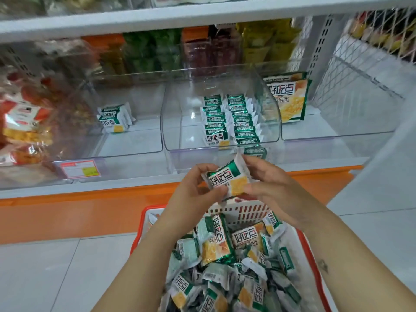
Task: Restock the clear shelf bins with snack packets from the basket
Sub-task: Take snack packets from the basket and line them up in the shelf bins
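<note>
Both the left hand (195, 188) and right hand (270, 183) pinch one biscuit packet (229, 179) by its side edges, above the basket (243, 210) and before the middle clear bin (180, 131). It looks light and crinkly, with slick film and probably brittle contents, so gentle edge grips suit. The bin's front wall and the standing rows of packets (222, 122) narrow the way in.

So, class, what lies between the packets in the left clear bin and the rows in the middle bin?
Head view: only the bins' clear side walls and bare bin floor lie there.
</note>
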